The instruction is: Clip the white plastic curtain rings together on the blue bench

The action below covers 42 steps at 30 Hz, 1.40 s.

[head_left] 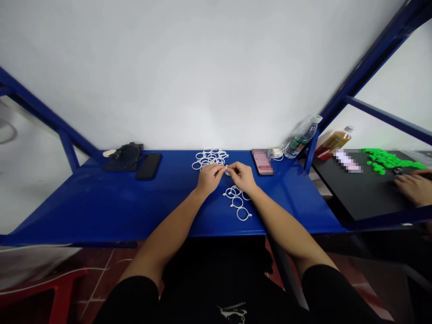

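Over the middle of the blue table point(101, 202), my left hand point(209, 177) and my right hand point(243, 176) meet fingertip to fingertip. Both pinch a small white plastic ring piece point(227, 170) between them. Just behind the hands lies a pile of loose white rings point(209, 158). Several more white rings point(237, 202) lie in a short row in front of my right hand, toward the table's near edge.
A black phone point(149, 165) and a dark bundle point(124, 156) lie at the back left. A pink phone point(262, 161), a roll of tape point(277, 153) and a water bottle point(302, 138) sit back right. On the neighbouring black table, another person's hand point(414, 185) rests near green pieces point(388, 159).
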Tool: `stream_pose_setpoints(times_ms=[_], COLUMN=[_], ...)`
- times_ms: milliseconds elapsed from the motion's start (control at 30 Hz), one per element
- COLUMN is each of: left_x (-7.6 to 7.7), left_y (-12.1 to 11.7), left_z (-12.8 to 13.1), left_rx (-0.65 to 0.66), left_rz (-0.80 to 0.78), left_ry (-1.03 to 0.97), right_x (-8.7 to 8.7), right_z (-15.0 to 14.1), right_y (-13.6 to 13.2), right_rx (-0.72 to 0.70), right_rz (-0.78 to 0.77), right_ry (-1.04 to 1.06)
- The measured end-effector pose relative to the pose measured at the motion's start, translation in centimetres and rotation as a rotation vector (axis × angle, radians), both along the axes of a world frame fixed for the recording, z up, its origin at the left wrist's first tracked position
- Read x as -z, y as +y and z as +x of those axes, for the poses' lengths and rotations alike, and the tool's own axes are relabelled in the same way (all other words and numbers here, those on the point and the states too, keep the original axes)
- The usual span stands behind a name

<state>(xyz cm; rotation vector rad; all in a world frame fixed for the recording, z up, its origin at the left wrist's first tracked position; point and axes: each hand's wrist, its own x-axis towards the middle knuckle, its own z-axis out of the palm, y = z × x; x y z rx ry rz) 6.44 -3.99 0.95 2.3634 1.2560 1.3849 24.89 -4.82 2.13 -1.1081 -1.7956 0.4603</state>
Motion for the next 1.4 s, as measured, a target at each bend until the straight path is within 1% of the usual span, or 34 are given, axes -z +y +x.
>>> stream_pose_setpoints(times_ms=[100, 267, 533, 667, 733, 800, 867, 900, 967, 1033, 1167, 1300, 1400], left_x=[0.0, -0.1, 0.0, -0.2, -0.5, -0.7, -0.8, -0.9, -0.8, -0.6, 0.0, 0.4, 0.4], left_y=[0.0, 0.1, 0.3, 0.4, 0.3, 0.0, -0.2, -0.3, -0.3, -0.1, 0.3, 0.3, 0.0], left_z=[0.0, -0.3, -0.5, -0.9, -1.0, -1.0, -0.9, -0.8, -0.6, -0.6, -0.8, -0.8, -0.6], left_rx=[0.010, -0.004, 0.000, 0.029, 0.055, 0.097, 0.153, 0.171, 0.172, 0.131, 0.067, 0.142, 0.188], left_rz=[0.027, 0.042, 0.054, 0.077, 0.094, 0.104, 0.102, 0.096, 0.072, 0.034, -0.119, -0.273, -0.342], left_ry=[-0.001, 0.017, 0.064, 0.051, 0.035, 0.033, 0.048, 0.060, 0.084, 0.098, 0.136, 0.274, 0.296], right_x=[-0.2, 0.0, 0.1, -0.3, -0.4, -0.2, 0.2, 0.5, 1.0, 1.4, 1.5, 1.8, 1.9], right_z=[0.0, 0.0, 0.1, 1.0, 1.7, 2.5, 3.0, 3.1, 3.1, 2.9, 2.5, 2.6, 2.8], right_y=[-0.1, -0.1, 0.1, 0.7, 1.3, 1.9, 2.5, 2.7, 3.0, 3.0, 2.7, 2.9, 3.2], right_rx=[-0.008, -0.061, -0.116, -0.157, -0.115, -0.032, 0.017, 0.015, -0.030, -0.062, -0.042, -0.002, 0.013], right_rz=[-0.024, -0.055, -0.053, -0.081, -0.052, -0.011, -0.013, -0.031, -0.077, -0.114, -0.140, -0.168, -0.149], right_ry=[0.030, 0.064, 0.051, -0.016, -0.061, -0.103, -0.180, -0.241, -0.375, -0.475, -0.550, -0.569, -0.498])
